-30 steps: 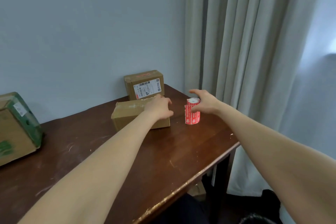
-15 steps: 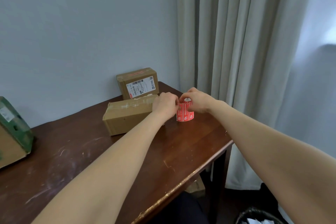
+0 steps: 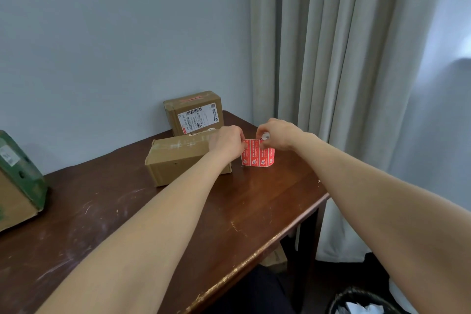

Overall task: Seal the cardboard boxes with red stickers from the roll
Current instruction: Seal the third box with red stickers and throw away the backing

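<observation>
My left hand (image 3: 226,141) and right hand (image 3: 279,135) both pinch the red sticker roll (image 3: 257,158), and the box (image 3: 178,158) beside my left hand shows no red sticker yet.

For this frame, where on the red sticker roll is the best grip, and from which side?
Probably its top rim, from above: the sticker roll stands upright on the table, so the right hand can steady it there while the left hand pinches the loose strip edge on the roll's left side.
</observation>
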Demonstrator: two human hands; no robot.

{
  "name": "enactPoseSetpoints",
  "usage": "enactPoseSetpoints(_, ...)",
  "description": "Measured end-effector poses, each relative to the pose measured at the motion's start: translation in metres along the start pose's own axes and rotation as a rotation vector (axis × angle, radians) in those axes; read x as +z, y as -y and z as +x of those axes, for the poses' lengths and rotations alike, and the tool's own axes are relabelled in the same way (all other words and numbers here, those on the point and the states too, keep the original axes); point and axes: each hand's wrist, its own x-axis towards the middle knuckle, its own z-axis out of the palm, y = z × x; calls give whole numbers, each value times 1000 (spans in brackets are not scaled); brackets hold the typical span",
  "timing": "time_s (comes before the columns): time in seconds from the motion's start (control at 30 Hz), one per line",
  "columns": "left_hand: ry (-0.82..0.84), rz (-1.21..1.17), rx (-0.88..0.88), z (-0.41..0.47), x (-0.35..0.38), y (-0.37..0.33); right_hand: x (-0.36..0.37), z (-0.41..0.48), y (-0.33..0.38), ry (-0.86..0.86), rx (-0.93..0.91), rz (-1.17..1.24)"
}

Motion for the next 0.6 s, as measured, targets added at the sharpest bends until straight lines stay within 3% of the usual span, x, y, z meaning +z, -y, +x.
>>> enactPoseSetpoints(0.6, 26, -87, 118, 0, 3, -3, -3, -1, 1, 18, -6, 65)
